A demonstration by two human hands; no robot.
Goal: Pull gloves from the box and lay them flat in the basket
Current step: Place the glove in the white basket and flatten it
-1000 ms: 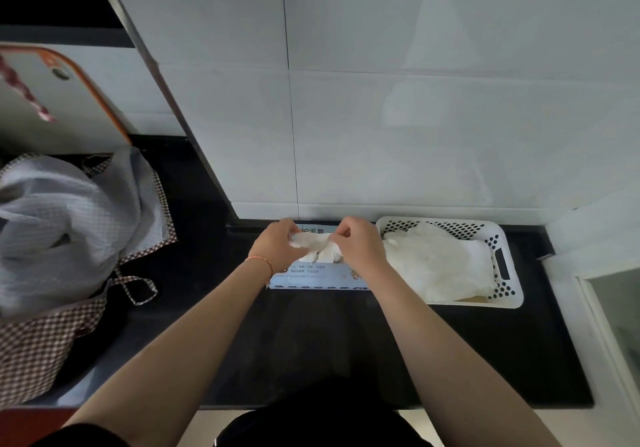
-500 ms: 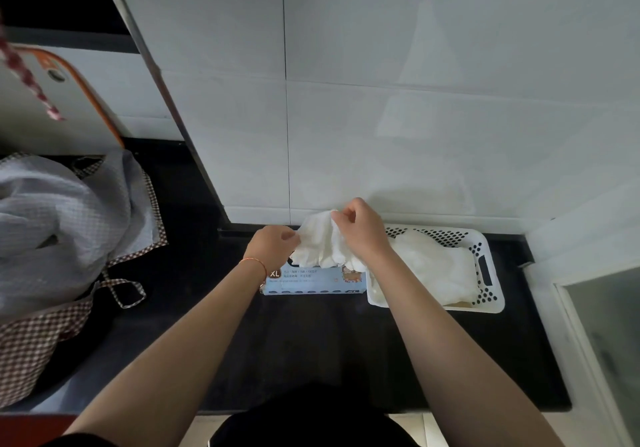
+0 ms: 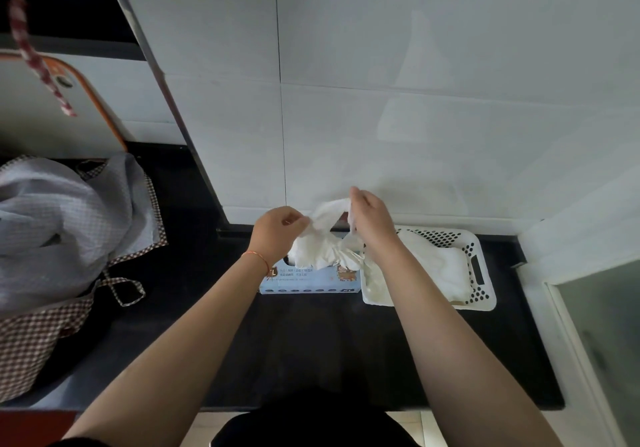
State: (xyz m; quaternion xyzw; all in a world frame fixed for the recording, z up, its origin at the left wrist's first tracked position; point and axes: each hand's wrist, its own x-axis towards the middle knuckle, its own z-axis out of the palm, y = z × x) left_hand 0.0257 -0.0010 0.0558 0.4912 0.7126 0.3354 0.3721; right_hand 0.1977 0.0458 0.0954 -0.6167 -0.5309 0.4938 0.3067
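Observation:
A light blue glove box (image 3: 308, 282) lies on the black counter against the wall. Above it, both hands hold a crumpled white glove (image 3: 323, 238) whose lower end still hangs at the box opening. My left hand (image 3: 277, 232) pinches the glove's left side. My right hand (image 3: 370, 218) grips its upper right edge, lifted higher than the left. To the right of the box stands a white perforated basket (image 3: 479, 270) with a pile of white gloves (image 3: 440, 266) lying in it.
A grey cloth with checked trim (image 3: 65, 225) is heaped on the counter at the left. An orange-rimmed white board (image 3: 52, 107) leans behind it. White tiled wall (image 3: 415, 117) rises just behind the box. A white unit (image 3: 595, 308) borders the counter on the right.
Both hands have risen from the box, drawing the glove up and out. My right hand climbed higher and the glove has spread wider between the hands.

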